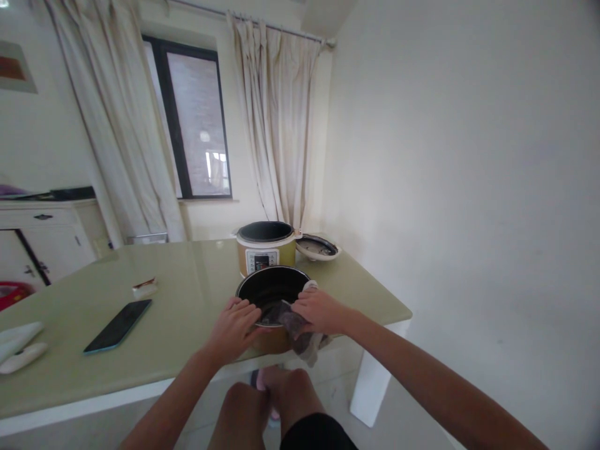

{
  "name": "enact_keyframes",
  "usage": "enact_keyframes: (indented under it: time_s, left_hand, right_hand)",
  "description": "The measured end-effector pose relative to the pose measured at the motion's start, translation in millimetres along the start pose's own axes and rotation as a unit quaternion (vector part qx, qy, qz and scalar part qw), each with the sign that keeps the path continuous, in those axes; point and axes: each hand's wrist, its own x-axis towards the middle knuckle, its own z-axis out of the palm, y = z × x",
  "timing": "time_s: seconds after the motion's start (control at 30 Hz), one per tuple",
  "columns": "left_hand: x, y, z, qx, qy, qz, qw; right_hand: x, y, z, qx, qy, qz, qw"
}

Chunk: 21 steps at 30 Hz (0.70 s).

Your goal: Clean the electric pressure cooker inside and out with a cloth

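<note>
A round inner pot (269, 284), dark inside and gold-brown outside, sits at the near edge of the table. My left hand (237, 331) grips its left front rim, fingers curled over into the pot. On the right, my right hand (321, 309) is closed on a greyish cloth (300, 331), which drapes over the right front rim and hangs down outside the pot. Just behind stands the cooker body (244, 250), white and gold-green with a front control panel, its top uncovered. The detached lid (319, 248) lies upside down to the right of the cooker.
A phone (117, 326) lies on the green tabletop (197, 269) at left, with a small white and brown packet (144, 287) behind it. White objects (21, 347) rest at the far left edge. A wall (469, 187) rises close on the right.
</note>
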Motion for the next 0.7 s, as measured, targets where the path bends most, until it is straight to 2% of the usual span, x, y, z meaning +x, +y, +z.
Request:
enact_keyframes:
  time_s: [0.1, 0.2, 0.37, 0.47, 0.57, 0.7]
  left_hand:
    - [6, 23, 2.3, 0.009, -0.004, -0.026, 1.0]
    - [8, 21, -0.1, -0.006, -0.019, -0.022, 1.0]
    - [3, -21, -9.4, -0.071, -0.019, -0.002, 0.997]
    - [2, -34, -11.3, -0.077, -0.022, -0.002, 0.997]
    - [6, -23, -9.9, -0.049, -0.035, -0.005, 0.998]
    - [14, 9, -5.6, -0.022, -0.054, -0.026, 0.998]
  right_hand:
    - [11, -28, -5, -0.005, 0.002, 0.042, 0.999]
    - [9, -32, -6, 0.009, 0.014, 0.049, 0.999]
    - [-15, 9, 2, 0.064, 0.042, 0.008, 0.997]
    - [-25, 31, 5, 0.081, 0.068, 0.012, 0.994]
    - [-22, 30, 4, 0.043, 0.032, 0.012, 0.998]
    - [-4, -4, -2, 0.002, -0.012, 0.039, 0.999]
